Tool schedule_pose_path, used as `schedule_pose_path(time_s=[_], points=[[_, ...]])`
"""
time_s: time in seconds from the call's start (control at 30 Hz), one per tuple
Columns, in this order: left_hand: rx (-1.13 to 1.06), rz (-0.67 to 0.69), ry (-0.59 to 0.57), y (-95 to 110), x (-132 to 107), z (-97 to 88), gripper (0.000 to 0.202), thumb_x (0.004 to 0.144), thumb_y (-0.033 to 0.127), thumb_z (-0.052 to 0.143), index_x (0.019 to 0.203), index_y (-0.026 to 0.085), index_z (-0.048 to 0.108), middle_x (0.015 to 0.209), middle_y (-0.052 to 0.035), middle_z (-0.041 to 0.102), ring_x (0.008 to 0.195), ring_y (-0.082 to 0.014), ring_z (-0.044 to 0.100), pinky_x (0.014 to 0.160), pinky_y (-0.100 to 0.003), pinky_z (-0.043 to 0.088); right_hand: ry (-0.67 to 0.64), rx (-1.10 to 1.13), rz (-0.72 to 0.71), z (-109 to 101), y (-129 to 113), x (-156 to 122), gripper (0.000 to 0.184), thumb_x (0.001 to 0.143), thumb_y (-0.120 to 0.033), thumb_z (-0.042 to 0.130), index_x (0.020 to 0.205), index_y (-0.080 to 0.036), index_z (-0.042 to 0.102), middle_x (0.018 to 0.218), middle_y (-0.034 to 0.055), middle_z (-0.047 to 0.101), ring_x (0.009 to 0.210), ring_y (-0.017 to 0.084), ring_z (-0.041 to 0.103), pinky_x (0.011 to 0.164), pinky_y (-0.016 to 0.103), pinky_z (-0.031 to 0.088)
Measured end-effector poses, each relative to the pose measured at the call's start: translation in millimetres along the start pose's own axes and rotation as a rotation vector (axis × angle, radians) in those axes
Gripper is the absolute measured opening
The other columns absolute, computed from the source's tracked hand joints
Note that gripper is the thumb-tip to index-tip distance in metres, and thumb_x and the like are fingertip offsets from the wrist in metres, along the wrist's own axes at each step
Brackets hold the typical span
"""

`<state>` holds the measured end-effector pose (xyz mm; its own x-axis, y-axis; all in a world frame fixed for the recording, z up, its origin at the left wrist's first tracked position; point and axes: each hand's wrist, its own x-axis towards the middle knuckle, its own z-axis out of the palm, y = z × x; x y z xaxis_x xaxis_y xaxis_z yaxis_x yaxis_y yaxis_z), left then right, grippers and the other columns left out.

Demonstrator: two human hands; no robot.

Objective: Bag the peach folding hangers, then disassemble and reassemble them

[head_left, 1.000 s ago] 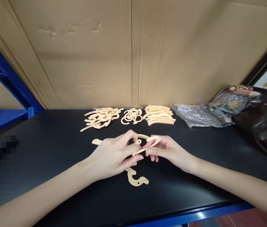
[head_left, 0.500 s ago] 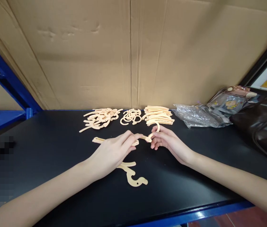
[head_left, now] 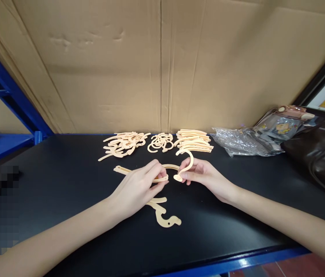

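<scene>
Pinched in my right hand (head_left: pixel 201 172) is a beige plastic hanger hook (head_left: pixel 190 159), its curved end up and its flat round base low, toward my left hand. My left hand (head_left: pixel 141 182) is closed around a long beige hanger arm (head_left: pixel 122 170), whose ends stick out on both sides of the fingers. A small gap separates the arm's right end from the hook's base. Behind the fingers a curved beige strip (head_left: pixel 170 166) runs between both hands; its ends are hidden. On the table below my left hand lies a flat beige hanger piece (head_left: pixel 162 221) with a curled end, partly covered.
Three groups of beige hanger parts stand at the back: loose arms (head_left: pixel 125 144), hooks (head_left: pixel 161 142) and a stack of straighter arms (head_left: pixel 194 140). To the right are a clear plastic bag (head_left: pixel 243 142) and a dark brown bag (head_left: pixel 318 150). A cardboard wall (head_left: pixel 107 77) rises behind the black table (head_left: pixel 223 231).
The hook has turned upright in my right hand, and its base has come slightly lower. More of the curved strip behind the fingers shows. My left hand has barely moved.
</scene>
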<state>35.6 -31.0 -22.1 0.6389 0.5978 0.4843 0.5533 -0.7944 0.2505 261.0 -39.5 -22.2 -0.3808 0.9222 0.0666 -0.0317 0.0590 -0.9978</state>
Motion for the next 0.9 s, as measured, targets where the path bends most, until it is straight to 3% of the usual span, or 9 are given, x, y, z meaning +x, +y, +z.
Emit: schedule_pose_path(time_s=[0.3, 0.57, 0.9], points=[[0.006, 0.122, 0.069, 4.5, -0.3, -3.5, 0.009, 0.096, 0.022, 0.049, 0.088, 0.018, 0.053, 0.089, 0.0000, 0.054, 0.065, -0.0080, 0.054, 0.060, -0.020, 0.043, -0.080, 0.025, -0.036, 1.2, 0.9, -0.8, 0.010, 0.079, -0.024, 0.073, 0.082, -0.018, 0.066, 0.091, 0.0022, 0.068, 0.084, 0.013, 0.062, 0.071, 0.026, 0.046], [0.163, 0.199, 0.164, 0.9, 3.9, -1.6, 0.025, 0.099, 0.033, 0.044, 0.079, 0.018, 0.048, 0.062, 0.0058, 0.057, 0.050, -0.0081, 0.052, 0.049, -0.019, 0.037, -0.178, 0.055, 0.006, 3.1, -1.8, -3.5, 0.008, 0.082, -0.025, 0.069, 0.086, -0.018, 0.068, 0.093, 0.0029, 0.069, 0.086, 0.014, 0.063, 0.079, 0.029, 0.048], [0.239, 0.271, 0.093, 3.7, 5.0, -0.8, 0.035, 0.103, 0.035, 0.028, 0.078, 0.018, 0.045, 0.057, 0.0056, 0.056, 0.044, -0.0082, 0.051, 0.043, -0.020, 0.033, -0.161, 0.019, 0.014, 1.3, 1.8, -1.4, 0.014, 0.081, -0.028, 0.071, 0.089, -0.018, 0.067, 0.090, 0.0018, 0.069, 0.092, 0.016, 0.064, 0.092, 0.035, 0.045]])
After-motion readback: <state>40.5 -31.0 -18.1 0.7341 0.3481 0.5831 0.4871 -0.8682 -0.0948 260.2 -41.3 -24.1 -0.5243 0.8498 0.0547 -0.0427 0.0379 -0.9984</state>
